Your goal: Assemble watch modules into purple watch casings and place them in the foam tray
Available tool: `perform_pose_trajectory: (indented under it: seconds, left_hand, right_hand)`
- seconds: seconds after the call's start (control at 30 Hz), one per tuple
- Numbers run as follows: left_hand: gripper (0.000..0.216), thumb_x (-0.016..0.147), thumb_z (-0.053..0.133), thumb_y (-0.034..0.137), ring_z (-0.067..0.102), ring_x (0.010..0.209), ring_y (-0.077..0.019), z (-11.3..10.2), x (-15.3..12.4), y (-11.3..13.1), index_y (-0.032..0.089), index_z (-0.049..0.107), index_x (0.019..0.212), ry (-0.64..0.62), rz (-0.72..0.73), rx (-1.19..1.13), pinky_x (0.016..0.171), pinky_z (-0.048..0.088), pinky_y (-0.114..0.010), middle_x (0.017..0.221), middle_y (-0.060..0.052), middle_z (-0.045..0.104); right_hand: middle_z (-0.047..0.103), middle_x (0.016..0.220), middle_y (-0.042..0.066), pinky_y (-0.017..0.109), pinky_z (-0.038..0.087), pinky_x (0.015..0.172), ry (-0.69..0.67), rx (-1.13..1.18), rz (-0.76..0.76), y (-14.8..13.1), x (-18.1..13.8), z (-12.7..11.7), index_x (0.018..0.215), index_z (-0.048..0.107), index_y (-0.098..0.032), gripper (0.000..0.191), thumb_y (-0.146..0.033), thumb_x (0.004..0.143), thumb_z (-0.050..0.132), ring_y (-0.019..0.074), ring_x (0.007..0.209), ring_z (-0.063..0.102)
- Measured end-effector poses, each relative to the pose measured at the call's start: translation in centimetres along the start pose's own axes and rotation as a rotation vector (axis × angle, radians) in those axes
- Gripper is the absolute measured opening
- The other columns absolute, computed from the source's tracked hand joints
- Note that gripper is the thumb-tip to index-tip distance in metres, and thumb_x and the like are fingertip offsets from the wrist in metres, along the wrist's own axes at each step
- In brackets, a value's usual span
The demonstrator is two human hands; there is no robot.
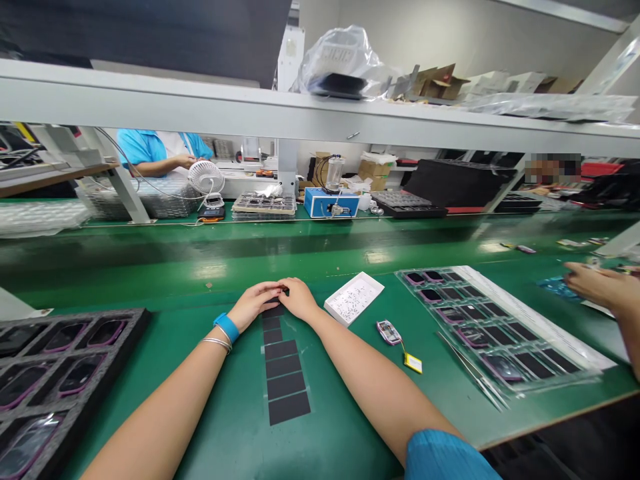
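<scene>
Bright, fairly even light, source out of view. Pale glare patches on green strip [280,247] beyond left hand [256,305] and right hand [299,299]. Gap between hands dark, detail unclear. Wide-angle stretch toward edges. Background past hands soft; pixelated block [553,168] far right of right hand.

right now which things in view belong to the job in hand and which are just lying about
Likely in the job:
row of dark pieces, left grip and right grip at its far end
white box of small bits, close by

Apparently just lying about:
white fan
clear plastic bag on the shelf
tweezers, unheld (less certain)
</scene>
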State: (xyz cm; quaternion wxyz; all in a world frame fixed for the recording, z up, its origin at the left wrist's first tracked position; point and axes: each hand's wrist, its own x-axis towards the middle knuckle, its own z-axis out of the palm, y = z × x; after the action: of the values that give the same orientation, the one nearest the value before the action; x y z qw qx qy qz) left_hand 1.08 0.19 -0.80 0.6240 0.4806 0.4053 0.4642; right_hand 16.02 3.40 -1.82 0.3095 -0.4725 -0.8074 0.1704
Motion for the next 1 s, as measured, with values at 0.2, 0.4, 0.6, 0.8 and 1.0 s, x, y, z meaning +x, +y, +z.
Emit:
perform_pose_trajectory:
  seconds: [0.2,0.4,0.6,0.8,1.0]
  left_hand:
    - [0.034,0.065,0.075,0.035,0.056,0.11,-0.0263,0.01,0.0,-0.06,0.021,0.07,0.096,0.003,0.005,0.008,0.092,0.045,-0.039,0.11,-0.009,0.067]
    - [0.034,0.066,0.075,0.036,0.056,0.111,-0.0263,-0.1,-0.02,-0.07,0.021,0.07,0.096,0.003,0.004,0.013,0.093,0.045,-0.04,0.11,-0.009,0.067]
    - [0.035,0.066,0.075,0.036,0.056,0.112,-0.0268,0.0,0.0,-0.01,0.021,0.069,0.098,-0.003,0.006,0.024,0.093,0.045,-0.04,0.112,-0.01,0.066]
    - [0.038,0.066,0.075,0.038,0.056,0.112,-0.0265,-0.03,0.02,-0.11,0.02,0.068,0.098,-0.002,0.007,0.033,0.095,0.044,-0.041,0.111,-0.009,0.067]
    - [0.039,0.065,0.075,0.039,0.055,0.113,-0.0268,-0.18,0.14,-0.3,0.02,0.069,0.099,-0.005,0.014,0.044,0.095,0.044,-0.042,0.111,-0.009,0.066]
  right_hand:
    - [0.067,0.089,0.004,0.031,0.042,0.08,0.001,0.003,0.001,-0.14,-0.03,-0.1,0.093,0.066,-0.019,0.024,-0.008,0.075,0.056,0.0188,0.088,0.055]
    - [0.067,0.09,0.004,0.031,0.042,0.082,-0.005,0.008,0.003,-0.22,-0.04,-0.17,0.095,0.066,-0.019,0.025,-0.007,0.076,0.055,0.0185,0.088,0.055]
    - [0.067,0.089,0.004,0.031,0.042,0.082,0.0,0.013,-0.001,-0.13,-0.05,-0.11,0.094,0.066,-0.019,0.025,-0.007,0.075,0.055,0.0183,0.088,0.055]
    - [0.067,0.09,0.003,0.031,0.041,0.083,-0.001,0.019,-0.002,0.06,0.01,0.05,0.095,0.066,-0.019,0.026,-0.007,0.076,0.055,0.018,0.089,0.055]
    - [0.067,0.089,0.004,0.031,0.041,0.082,-0.004,0.017,-0.003,0.02,0.0,0.0,0.094,0.066,-0.019,0.027,-0.005,0.074,0.055,0.0182,0.087,0.055]
